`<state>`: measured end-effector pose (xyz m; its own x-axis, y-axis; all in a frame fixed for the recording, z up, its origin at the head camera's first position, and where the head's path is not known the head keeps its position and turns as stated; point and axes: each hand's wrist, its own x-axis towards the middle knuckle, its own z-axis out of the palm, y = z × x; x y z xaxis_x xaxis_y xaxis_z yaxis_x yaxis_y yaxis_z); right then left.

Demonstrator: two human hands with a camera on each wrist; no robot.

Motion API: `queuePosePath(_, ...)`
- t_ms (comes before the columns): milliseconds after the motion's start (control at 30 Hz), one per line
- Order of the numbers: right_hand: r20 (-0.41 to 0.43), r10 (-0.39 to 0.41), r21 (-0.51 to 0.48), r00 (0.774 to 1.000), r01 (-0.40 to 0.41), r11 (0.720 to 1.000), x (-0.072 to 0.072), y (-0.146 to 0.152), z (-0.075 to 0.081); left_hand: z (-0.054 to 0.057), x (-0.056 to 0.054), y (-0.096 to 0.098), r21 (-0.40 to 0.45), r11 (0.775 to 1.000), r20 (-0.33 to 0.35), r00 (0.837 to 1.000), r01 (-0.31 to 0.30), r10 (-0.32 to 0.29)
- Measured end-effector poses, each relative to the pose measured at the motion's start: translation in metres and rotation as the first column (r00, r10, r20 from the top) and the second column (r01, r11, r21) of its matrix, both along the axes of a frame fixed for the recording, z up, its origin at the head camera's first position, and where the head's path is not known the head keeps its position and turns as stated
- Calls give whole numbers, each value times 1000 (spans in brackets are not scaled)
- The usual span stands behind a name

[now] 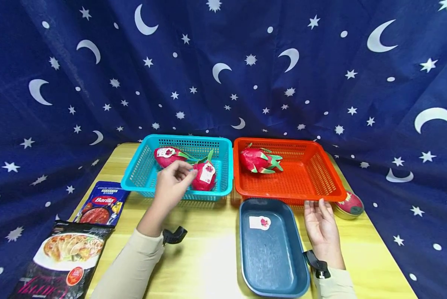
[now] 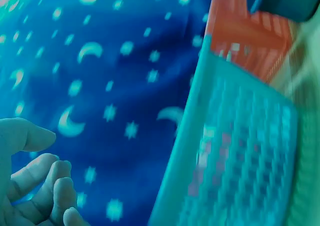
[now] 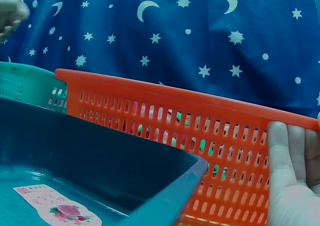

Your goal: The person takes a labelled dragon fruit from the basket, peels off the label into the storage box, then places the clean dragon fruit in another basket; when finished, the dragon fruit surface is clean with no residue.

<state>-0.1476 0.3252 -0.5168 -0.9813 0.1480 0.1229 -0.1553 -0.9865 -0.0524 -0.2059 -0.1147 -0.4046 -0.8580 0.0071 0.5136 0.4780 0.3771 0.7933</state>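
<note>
My left hand (image 1: 172, 182) is over the turquoise basket (image 1: 133, 182), fingers loosely bent and thumb apart, with nothing between them. Right beside its fingertips in the head view is a dragon fruit (image 1: 204, 176) with a white label. Another labelled dragon fruit (image 1: 167, 155) lies further back in that basket. The left wrist view shows the left hand (image 2: 37, 181) in front of the curtain. My right hand (image 3: 292, 181) lies palm up at the red-orange basket (image 3: 165, 99), its straight fingers against the front wall just below the rim. One dragon fruit (image 1: 255, 160) rests in the red-orange basket.
A dark blue tub (image 1: 269, 253) with a loose label (image 1: 260, 223) inside stands left of my right hand. At right is a round tin (image 1: 350, 205). A Barilla pouch (image 1: 101, 203) and a black food packet (image 1: 64, 257) lie left. A starry curtain (image 1: 223, 62) hangs behind.
</note>
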Motion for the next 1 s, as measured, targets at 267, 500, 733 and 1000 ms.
queuePosePath(267,11,-15,8,1000,15,1000,2,2,-3,-17,38,-58,253,936,103,969,-246,227)
queuePosePath(500,8,-21,-6,1000,21,1000,4,5,-1,-40,42,-58,587,754,222,954,-296,202)
queuePosePath(733,15,-28,2,999,28,1000,4,4,-3,-72,40,-46,691,638,306,937,-340,168)
queuePosePath(1000,15,-29,6,999,29,1000,-1,0,0,-83,35,-39,825,468,370,929,-317,-23)
